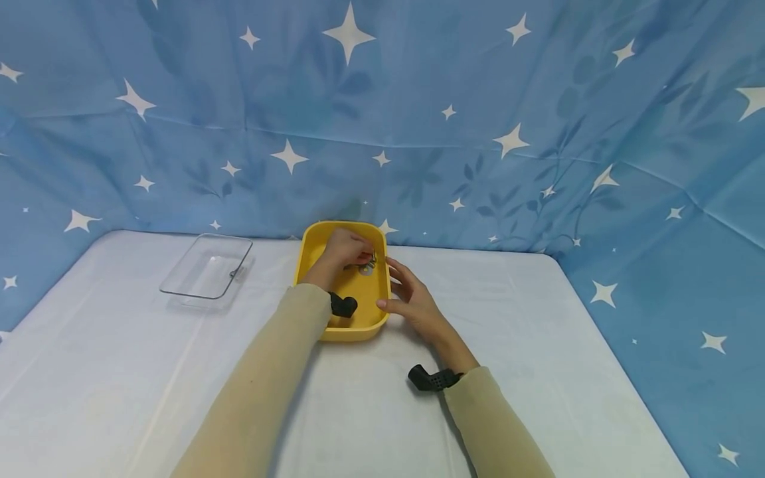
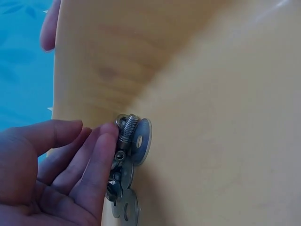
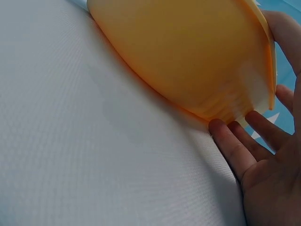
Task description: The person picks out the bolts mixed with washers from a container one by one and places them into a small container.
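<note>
A yellow plastic bin (image 1: 358, 334) stands near the table's back edge. My left hand (image 1: 345, 249) reaches down inside it, at its far right part. There the fingertips touch a heap of metal hardware, with a threaded bolt (image 2: 128, 129), a flat washer (image 2: 142, 141) and several smaller pieces partly hidden by the fingers. The thumb stays apart from the heap. My right hand (image 1: 416, 307) holds the bin's right wall, thumb over the rim and fingers (image 3: 233, 146) against the outside.
To the left, a clear glass dish (image 1: 203, 297) sits on the white-covered table (image 1: 370, 411), with one small metal piece (image 1: 234, 273) at its right side. A blue curtain with white stars (image 1: 418, 79) hangs behind the back edge.
</note>
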Available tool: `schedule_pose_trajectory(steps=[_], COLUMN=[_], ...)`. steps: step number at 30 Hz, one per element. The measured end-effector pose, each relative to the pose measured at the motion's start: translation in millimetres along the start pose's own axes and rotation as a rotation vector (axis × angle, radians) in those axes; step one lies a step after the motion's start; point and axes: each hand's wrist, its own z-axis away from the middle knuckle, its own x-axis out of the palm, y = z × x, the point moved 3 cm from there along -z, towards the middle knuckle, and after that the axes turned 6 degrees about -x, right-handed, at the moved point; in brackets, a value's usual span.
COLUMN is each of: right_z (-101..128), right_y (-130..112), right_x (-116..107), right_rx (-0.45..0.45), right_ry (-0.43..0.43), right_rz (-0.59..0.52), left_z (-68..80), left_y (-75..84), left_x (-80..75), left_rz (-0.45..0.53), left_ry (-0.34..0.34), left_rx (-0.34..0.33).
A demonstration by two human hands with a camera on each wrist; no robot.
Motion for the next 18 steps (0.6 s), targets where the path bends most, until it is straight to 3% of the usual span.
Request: schedule_pose_trajectory(steps=[7,18], right_z=[0,0], right_y=[2,1], right_x=[0,-2], right_rx=[-0.032,-0.025], right_ry=[-0.021,-0.024], right_rz=[-0.008,-0.008], left_z=[5.0,-4.5], left_y=[1.7,-1.4], left_x=[-3.8,1.9], left_rz=[0.002,-0.012], left_ry=[0.048,0.002], left_rx=[0.037,-0.047])
